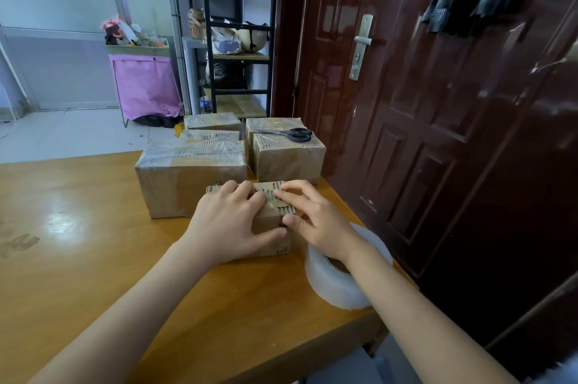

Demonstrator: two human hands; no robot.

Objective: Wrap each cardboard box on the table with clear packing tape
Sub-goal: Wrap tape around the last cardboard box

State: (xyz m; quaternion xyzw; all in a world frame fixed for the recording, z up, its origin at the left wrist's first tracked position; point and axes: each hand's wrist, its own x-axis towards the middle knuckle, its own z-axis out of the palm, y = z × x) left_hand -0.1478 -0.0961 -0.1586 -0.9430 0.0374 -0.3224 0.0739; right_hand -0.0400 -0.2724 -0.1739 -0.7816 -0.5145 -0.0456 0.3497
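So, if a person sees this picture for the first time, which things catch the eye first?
Both hands, left hand and right hand, press on a small cardboard box at the table's right side. A big roll of clear tape lies beside the right wrist. Black scissors rest on a farther box.

Nearest on the counter (93,258): a small box (272,227) under both hands, left hand (230,227) on its left half, right hand (316,221) on its right, tape roll (341,283) just right of it. Behind: a large box (187,177) left, a medium box (287,158) right with scissors (291,133) on top. Farther back: two more boxes (212,127), then shelving (237,39) beyond.
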